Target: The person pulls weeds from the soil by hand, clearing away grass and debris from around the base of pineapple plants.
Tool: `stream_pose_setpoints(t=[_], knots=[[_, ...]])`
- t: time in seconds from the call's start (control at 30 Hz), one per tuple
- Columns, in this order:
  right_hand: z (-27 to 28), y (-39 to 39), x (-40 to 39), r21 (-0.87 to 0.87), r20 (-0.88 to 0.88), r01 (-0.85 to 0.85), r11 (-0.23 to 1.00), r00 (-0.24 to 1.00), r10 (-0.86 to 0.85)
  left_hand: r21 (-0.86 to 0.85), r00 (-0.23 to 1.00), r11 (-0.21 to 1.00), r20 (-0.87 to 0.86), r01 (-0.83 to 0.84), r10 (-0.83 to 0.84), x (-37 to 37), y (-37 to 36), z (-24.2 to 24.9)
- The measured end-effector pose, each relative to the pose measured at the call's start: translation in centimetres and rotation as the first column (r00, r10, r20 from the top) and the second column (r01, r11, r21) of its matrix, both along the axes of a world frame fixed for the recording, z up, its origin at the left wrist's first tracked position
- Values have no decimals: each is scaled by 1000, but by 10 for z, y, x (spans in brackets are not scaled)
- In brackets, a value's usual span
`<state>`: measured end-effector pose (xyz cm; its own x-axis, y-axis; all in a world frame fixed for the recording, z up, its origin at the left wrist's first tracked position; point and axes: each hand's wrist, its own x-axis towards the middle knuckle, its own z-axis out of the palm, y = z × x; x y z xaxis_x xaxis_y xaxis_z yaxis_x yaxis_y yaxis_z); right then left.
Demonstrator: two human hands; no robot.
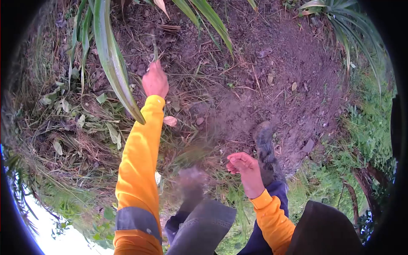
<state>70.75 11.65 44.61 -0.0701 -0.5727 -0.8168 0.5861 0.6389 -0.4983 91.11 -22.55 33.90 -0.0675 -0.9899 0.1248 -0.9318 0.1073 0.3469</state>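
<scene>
The left hand (155, 80) clenches 1 thin greenish stalk (155, 52) near the edge of 1 long green leaf (111, 59); the right hand (248, 171), free, loosely curled, has open brown soil (293, 97) ahead.

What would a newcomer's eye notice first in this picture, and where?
Probably the bright orange sleeve on the left, reaching up to the left hand, where a thin object sticks out over the soil. Next, a long green leaf whose tip overlaps that sleeve. The right hand, lower right of centre, curls beside a dark boot.
</scene>
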Motion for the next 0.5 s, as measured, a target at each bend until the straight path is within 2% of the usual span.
stream_pose_setpoints(t=[0.03,0.07,0.1,0.13,0.17,0.2,0.27,0.33,0.37,0.4,0.43,0.47,0.5], knots=[[5,-5,0,3,8,16,1000,1000,-16,93,972,969,26,229,-232,12,34,-14],[4,-5,-2,-7,36,8,1000,999,-8,84,919,916,-51,393,-390,13,77,-7],[-2,-4,-6,-23,60,6,1000,998,-5,209,882,860,-22,465,-471,26,116,-12],[-11,-4,-10,-41,79,7,999,997,-3,354,823,787,78,505,-563,29,152,-4],[-22,-1,-12,-16,48,4,1000,999,-3,502,717,660,108,558,-689,29,176,10],[-28,-5,-16,25,47,9,1000,999,-10,693,710,472,-81,544,-699,19,181,46],[-38,-1,-20,138,49,8,990,999,-15,476,678,568,-87,672,-730,24,169,58],[-26,-5,-25,66,75,-4,998,997,-1,449,843,738,-72,504,-532,15,101,57],[-22,-9,-28,26,83,-7,1000,997,5,253,890,859,-14,445,-456,4,60,57],[-23,-10,-31,46,81,-4,999,997,0,41,885,890,94,454,-456,-9,22,57],[-24,-9,-33,67,78,-3,998,997,-2,-54,887,892,145,449,-438,-15,-14,49],[-24,-8,-34,88,75,-5,996,997,-1,-50,903,906,123,420,-411,-19,-38,37],[-26,-7,-35,96,70,3,995,998,-9,99,940,936,8,339,-341,-27,-47,27]])
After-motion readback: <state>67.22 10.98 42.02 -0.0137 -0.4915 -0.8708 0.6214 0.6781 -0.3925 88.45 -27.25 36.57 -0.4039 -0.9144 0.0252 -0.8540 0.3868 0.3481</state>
